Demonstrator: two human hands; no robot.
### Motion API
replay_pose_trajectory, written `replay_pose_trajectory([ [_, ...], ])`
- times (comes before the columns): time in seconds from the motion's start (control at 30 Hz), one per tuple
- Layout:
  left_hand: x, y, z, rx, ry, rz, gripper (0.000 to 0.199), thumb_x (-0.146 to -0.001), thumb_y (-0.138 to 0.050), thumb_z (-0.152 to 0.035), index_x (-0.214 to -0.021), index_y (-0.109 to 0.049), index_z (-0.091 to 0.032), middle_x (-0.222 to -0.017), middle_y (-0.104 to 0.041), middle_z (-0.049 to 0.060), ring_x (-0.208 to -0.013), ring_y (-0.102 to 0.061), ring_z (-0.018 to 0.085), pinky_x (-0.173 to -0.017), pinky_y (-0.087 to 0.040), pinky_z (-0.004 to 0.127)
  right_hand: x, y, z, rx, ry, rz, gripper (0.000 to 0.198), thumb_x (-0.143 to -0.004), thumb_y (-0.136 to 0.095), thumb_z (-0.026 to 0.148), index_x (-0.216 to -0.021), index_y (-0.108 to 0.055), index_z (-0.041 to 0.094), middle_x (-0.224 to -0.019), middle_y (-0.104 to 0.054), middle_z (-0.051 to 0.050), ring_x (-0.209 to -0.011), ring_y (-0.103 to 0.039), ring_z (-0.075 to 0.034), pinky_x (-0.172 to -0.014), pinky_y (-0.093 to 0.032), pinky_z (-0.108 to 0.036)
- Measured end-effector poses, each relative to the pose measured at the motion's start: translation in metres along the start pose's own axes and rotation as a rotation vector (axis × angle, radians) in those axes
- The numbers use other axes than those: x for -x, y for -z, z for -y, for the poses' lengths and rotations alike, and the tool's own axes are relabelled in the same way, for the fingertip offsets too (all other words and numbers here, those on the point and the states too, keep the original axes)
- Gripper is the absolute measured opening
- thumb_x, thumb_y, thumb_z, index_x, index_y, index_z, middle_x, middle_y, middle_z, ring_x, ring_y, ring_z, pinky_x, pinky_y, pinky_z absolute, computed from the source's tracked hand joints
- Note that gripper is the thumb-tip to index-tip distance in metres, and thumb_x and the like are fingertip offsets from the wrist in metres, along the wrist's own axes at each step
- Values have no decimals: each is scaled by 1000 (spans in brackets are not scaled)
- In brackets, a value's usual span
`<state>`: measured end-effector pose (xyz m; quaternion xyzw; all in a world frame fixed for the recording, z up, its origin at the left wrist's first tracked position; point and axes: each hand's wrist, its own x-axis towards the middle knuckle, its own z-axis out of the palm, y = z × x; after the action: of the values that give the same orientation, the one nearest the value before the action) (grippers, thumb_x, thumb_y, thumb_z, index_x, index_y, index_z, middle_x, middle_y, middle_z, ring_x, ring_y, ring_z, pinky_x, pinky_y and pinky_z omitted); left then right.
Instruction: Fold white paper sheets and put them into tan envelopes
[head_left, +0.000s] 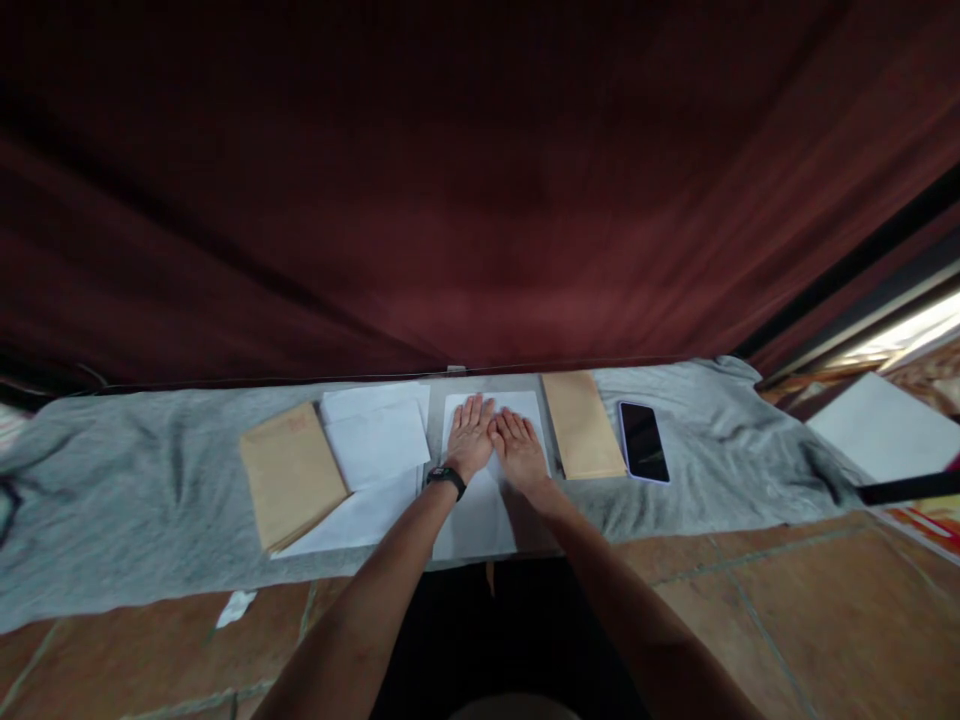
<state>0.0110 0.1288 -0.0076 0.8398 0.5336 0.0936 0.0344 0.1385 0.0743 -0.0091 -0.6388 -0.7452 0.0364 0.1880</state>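
A sheet of white paper (469,525) lies in front of me on the grey cloth. Flat on its upper part rests my left hand (471,438), fingers stretched out, with a dark band on the wrist. Beside it my right hand (519,450) also presses flat on the paper, the thumbs close together. Both hands cover part of the sheet. Just right of the paper is a brown envelope (583,425). To the left, several white sheets (379,445) overlap, partly under a stack of brown envelopes (292,475).
A phone (643,442) lies face up right of the single brown envelope. The grey cloth (172,480) covers a long, low surface against a dark red curtain (480,200). A crumpled white scrap (236,607) lies on the tiled floor (780,620). A white panel (885,425) stands at the far right.
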Motion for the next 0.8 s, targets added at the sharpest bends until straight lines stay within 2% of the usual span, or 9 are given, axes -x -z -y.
replay_pose_trajectory([
  [0.2,-7,-7,12,42,95,-66,58,-101,-27,-34,-155,-33,-11,-162,-30,15,-152,-22,26,-123,-20,48,-25,-11,-16,75,-57,-28,52,-106,-30,36,-151,-41,11,-157,-40,-16,-146,-36,-26,-120,-26,-48],
  [0.47,-3,-8,15,81,219,-121,63,-100,-27,-36,-155,-30,-3,-161,-30,19,-152,-21,28,-124,-19,48,-32,-22,-29,80,-164,-184,61,-105,-30,40,-149,-39,0,-154,-40,-25,-145,-37,-32,-117,-30,-50],
  [0.57,0,-4,15,72,246,-113,63,-101,-27,-36,-153,-31,0,-160,-31,21,-152,-23,29,-124,-20,48,-32,-23,-29,83,-173,-172,63,-104,-30,41,-149,-38,-3,-154,-38,-27,-145,-36,-33,-117,-30,-51],
  [0.7,15,6,11,69,237,-92,61,-101,-28,-34,-152,-34,1,-159,-33,21,-151,-24,29,-124,-22,49,-35,-19,-29,95,-201,-114,64,-104,-32,40,-149,-37,-5,-155,-37,-27,-146,-34,-34,-118,-28,-50],
  [0.8,44,15,0,69,147,-100,61,-102,-26,-34,-153,-32,-1,-160,-31,19,-152,-23,28,-124,-23,47,-34,-12,-26,54,-202,-134,62,-104,-31,38,-149,-38,-4,-154,-38,-27,-145,-36,-34,-118,-29,-52],
])
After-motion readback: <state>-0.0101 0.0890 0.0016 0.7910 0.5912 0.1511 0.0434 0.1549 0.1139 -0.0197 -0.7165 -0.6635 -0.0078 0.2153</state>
